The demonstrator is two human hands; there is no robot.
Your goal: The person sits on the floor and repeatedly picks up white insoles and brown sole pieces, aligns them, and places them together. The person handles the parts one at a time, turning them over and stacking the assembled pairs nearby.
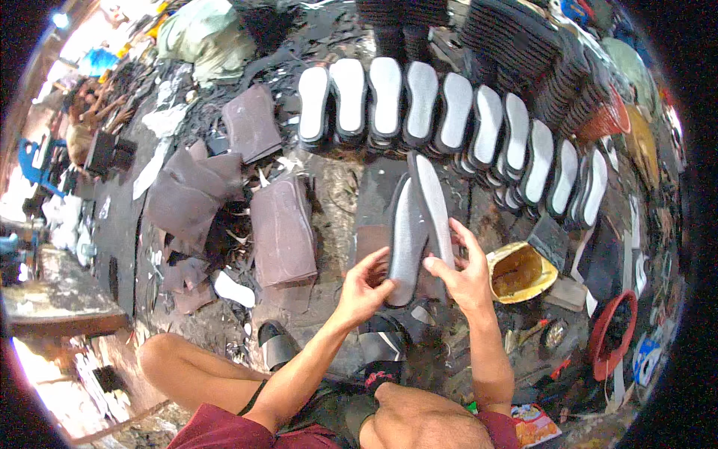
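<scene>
My left hand (pixel 365 290) pinches a grey-topped shoe sole (pixel 406 258) near its lower end, fingers on one side and thumb at the other. A second shoe sole (pixel 432 196), pale with a dark edge, is gripped in my right hand (pixel 467 275). The two soles are upright side by side, touching or overlapping at their upper parts. Beyond them, stacks of shoe soles (pixel 387 97) with white and grey tops stand in a curved row from the middle to the right.
Brown sheets (pixel 284 233) lie to the left, with more cut sheets (pixel 191 191) beside them. A tin with a yellow inside (pixel 523 273) rests by my right hand. Tall piles of dark soles (pixel 516 45) rise at the far right. Another person (pixel 90 120) sits at the far left.
</scene>
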